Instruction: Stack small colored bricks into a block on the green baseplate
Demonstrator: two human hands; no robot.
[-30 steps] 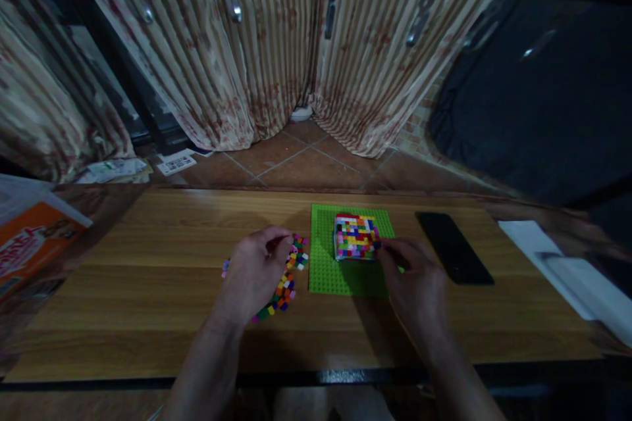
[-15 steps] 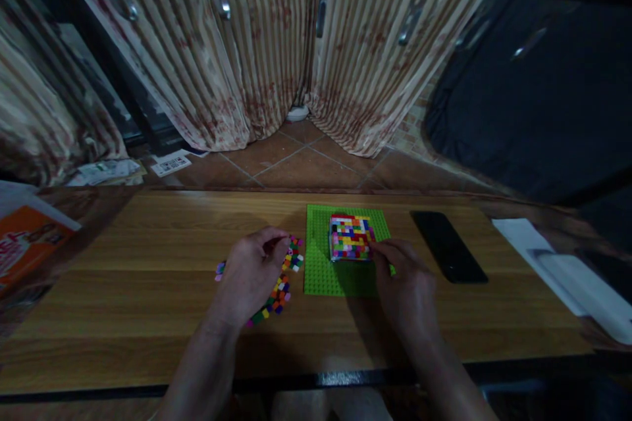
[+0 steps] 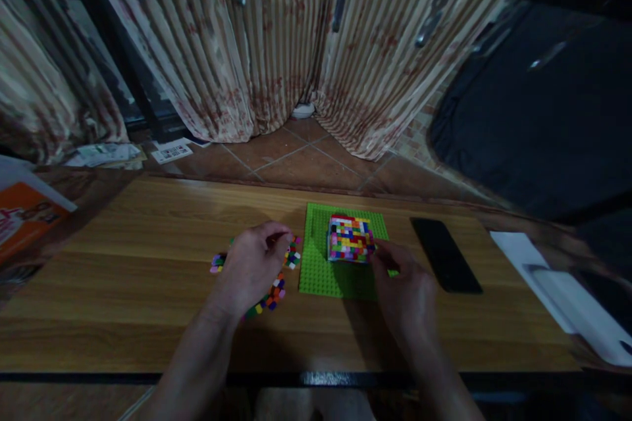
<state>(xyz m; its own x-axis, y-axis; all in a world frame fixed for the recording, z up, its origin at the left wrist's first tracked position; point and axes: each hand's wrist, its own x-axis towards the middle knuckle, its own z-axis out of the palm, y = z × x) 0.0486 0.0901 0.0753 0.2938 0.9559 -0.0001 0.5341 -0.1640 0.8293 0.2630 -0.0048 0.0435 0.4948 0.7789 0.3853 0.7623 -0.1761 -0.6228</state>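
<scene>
On a green studded baseplate stands a block of many small coloured bricks, roughly square, built up in rows. My right hand is at the block's right side, its fingertips pinched together against the edge; whatever sits between them is too small to make out. Over a scattered pile of loose small bricks is my left hand, thumb and forefinger pressed together. What that pinch holds, if anything, cannot be seen. The left hand covers part of the pile.
A black phone lies on the wooden table right of the baseplate. White flat items are beyond the table's right end. An orange and white package is at the far left. Striped curtains hang behind.
The head view has tilted and shifted slightly. Both hands stay in nearly the same places, the left over the loose bricks and the right at the block's edge, both still pinched.
</scene>
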